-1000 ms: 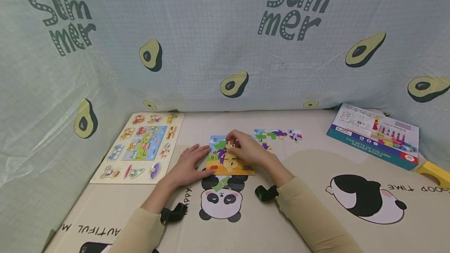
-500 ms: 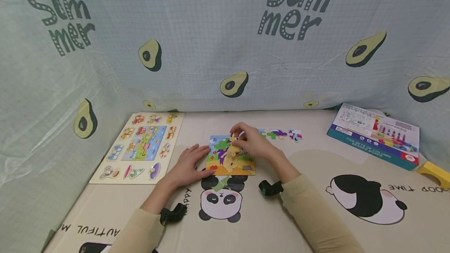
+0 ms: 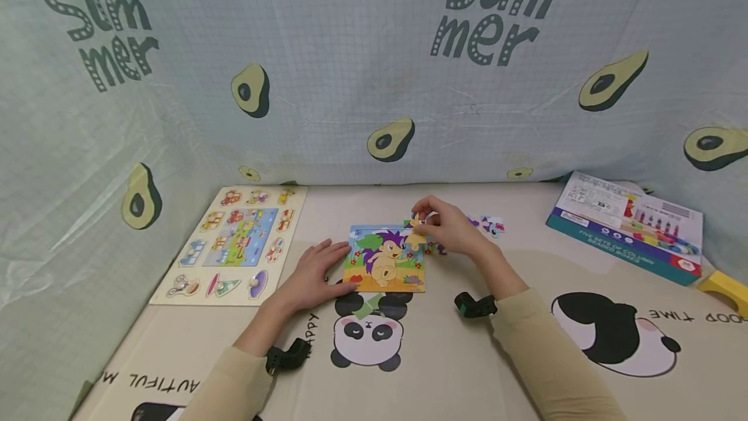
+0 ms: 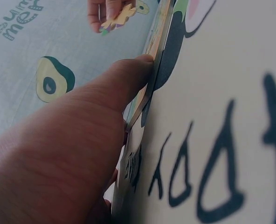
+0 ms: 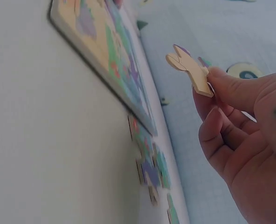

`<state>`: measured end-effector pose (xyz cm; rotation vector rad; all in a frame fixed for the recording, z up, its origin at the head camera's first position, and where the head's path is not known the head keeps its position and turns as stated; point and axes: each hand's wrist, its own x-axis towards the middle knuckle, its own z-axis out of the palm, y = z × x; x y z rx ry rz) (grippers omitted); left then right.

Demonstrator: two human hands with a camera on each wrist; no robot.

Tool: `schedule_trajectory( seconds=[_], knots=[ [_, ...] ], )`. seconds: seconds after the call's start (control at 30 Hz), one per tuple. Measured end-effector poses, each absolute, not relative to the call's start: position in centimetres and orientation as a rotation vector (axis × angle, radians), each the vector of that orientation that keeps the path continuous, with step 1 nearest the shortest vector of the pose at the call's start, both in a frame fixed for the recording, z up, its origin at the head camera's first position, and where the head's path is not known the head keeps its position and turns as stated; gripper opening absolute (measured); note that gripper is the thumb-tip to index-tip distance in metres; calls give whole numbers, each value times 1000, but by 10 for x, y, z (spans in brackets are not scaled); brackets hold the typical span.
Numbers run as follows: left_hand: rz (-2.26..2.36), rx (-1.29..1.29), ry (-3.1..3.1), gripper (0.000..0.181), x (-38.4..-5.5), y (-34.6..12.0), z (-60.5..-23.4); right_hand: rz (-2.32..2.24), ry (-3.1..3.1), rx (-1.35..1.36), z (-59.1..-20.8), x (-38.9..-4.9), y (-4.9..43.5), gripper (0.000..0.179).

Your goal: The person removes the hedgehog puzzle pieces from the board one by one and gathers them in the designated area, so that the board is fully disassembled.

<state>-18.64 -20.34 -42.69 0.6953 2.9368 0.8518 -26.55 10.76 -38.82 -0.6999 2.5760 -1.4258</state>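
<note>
My left hand (image 3: 312, 278) rests at the left edge of a small puzzle board (image 3: 354, 275), which shows a purple-spined hedgehog. Its fingers are spread, and the thumb (image 4: 131, 74) presses on the board's near left corner in the left wrist view. Between thumb and fingertips, my right hand (image 3: 450, 226) pinches a puzzle piece (image 5: 191, 70), tan with bits of purple and green. That piece is held up over the board's far right corner. Several loose puzzle pieces (image 3: 493, 226) lie behind and right of the board, partly hidden by the right hand.
A larger peg puzzle board (image 3: 175, 297) lies at the left. At the back right stands a teal and white toy box (image 3: 625, 226), with a yellow block (image 3: 724, 291) beside it. Curtains printed with avocados (image 3: 391, 140) hang behind the table.
The right hand has lifted the puzzle piece off the hedgehog picture and carried it right, uncovering the hedgehog's face and body. The left hand and the board have stayed put.
</note>
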Motion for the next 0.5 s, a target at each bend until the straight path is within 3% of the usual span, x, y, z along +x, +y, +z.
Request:
schedule_trajectory(
  seconds=[0.5],
  knots=[
    [845, 679, 2933, 76, -187, -203, -429, -1268, 2640, -652, -402, -268, 161, 32]
  ],
)
